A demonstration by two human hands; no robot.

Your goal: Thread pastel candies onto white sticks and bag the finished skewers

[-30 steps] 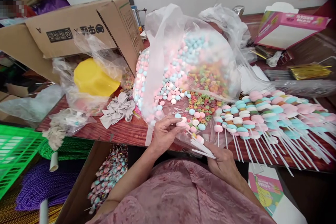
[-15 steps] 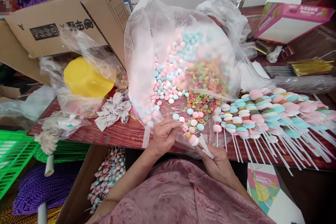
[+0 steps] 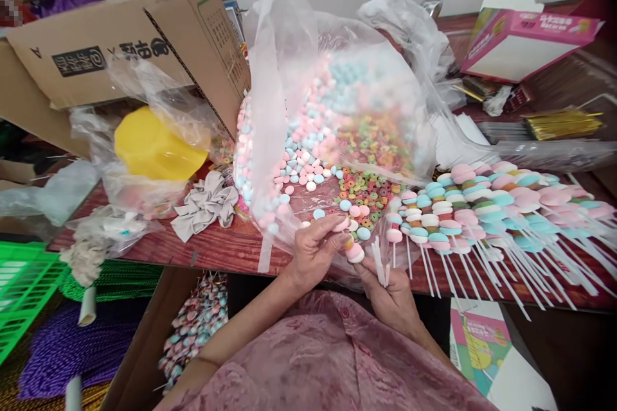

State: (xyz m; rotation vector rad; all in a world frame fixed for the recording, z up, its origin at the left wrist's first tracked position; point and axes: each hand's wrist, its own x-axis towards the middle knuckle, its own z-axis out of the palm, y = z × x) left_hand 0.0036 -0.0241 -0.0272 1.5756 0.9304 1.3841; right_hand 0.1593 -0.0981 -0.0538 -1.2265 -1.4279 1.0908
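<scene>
My left hand (image 3: 313, 257) is closed in a pinch on a pink marshmallow (image 3: 341, 225), right beside the candy skewer (image 3: 355, 252) in my right hand. That skewer carries a pink-and-white marshmallow piece and an orange ring above it. My right hand (image 3: 391, 292) is closed around it and several white sticks (image 3: 379, 260) that point upward. Just beyond my hands, loose pink, white and blue marshmallows (image 3: 308, 173) and coloured candy rings (image 3: 369, 196) spill from a clear plastic bag (image 3: 289, 32). Finished-looking marshmallow skewers (image 3: 463, 205) lie stacked to the right, sticks toward me.
On the left are a cardboard box (image 3: 130, 45), a yellow bowl-like piece (image 3: 157, 144) in plastic and a crumpled grey cloth (image 3: 206, 205). A pink carton (image 3: 530, 38) stands at back right. Below the table's left edge are a green basket (image 3: 29, 295) and purple cords (image 3: 81, 347).
My left hand has shifted slightly right, closer to the skewer. The sticks in my right hand have swung more upright. The bag's left side has folded inward, showing more marshmallows.
</scene>
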